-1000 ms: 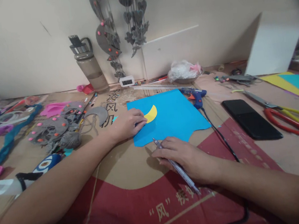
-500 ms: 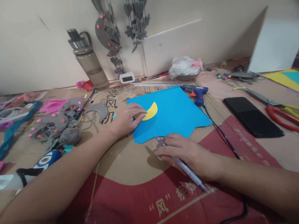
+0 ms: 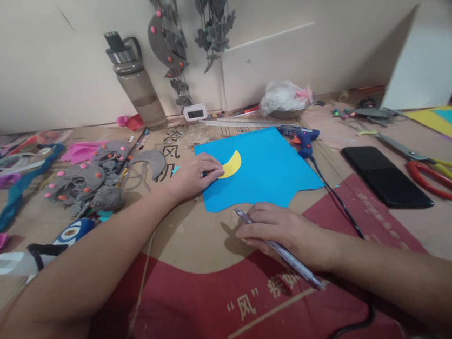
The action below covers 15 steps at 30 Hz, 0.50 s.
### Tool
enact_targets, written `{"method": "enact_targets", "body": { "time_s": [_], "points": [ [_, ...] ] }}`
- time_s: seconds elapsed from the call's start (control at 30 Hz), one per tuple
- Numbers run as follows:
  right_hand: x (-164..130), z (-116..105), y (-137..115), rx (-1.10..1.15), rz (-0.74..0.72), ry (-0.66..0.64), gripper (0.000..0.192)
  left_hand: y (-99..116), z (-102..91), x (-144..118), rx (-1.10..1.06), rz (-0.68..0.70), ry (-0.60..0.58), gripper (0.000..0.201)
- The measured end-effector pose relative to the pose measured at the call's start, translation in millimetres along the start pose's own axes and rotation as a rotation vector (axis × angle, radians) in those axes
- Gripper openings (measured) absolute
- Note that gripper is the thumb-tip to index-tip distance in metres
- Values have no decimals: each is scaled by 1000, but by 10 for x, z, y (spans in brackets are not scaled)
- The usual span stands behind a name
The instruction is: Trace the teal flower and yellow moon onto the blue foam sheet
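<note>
A blue foam sheet (image 3: 265,170) lies on flattened cardboard (image 3: 185,239). On its left part sits a yellow crescent cut-out (image 3: 231,165). My left hand (image 3: 192,176) rests at the sheet's left edge, fingertips pressing the crescent's left tip. My right hand (image 3: 284,231) lies palm down just below the sheet's near edge and holds a pen (image 3: 278,248), its tip pointing toward the sheet.
A blue glue gun (image 3: 302,142) with its black cord lies right of the sheet, then a black phone (image 3: 385,176) and red-and-yellow scissors (image 3: 443,177). Grey felt pieces (image 3: 89,182) and scraps sit left. A bottle (image 3: 137,84), small clock (image 3: 195,112) and white boards stand by the wall.
The view has shifted slightly. My left hand and the crescent have edged a little to the right on the sheet. My right hand stays put with the pen.
</note>
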State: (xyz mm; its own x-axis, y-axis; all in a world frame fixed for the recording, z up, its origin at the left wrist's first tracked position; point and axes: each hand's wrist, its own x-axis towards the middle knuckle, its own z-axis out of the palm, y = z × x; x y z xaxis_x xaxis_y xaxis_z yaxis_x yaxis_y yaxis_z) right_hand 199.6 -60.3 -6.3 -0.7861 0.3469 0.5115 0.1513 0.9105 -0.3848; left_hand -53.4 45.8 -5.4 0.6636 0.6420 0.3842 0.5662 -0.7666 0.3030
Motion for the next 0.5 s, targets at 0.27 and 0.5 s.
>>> {"method": "enact_targets", "body": {
  "time_s": [0.27, 0.5],
  "points": [
    [14, -7, -22, -13, 26, -15, 16, -54, 7, -7, -50, -79, 20, 34],
    [40, -17, -36, -12, 33, -21, 15, -70, 9, -15, -68, -94, 23, 38]
  ]
}}
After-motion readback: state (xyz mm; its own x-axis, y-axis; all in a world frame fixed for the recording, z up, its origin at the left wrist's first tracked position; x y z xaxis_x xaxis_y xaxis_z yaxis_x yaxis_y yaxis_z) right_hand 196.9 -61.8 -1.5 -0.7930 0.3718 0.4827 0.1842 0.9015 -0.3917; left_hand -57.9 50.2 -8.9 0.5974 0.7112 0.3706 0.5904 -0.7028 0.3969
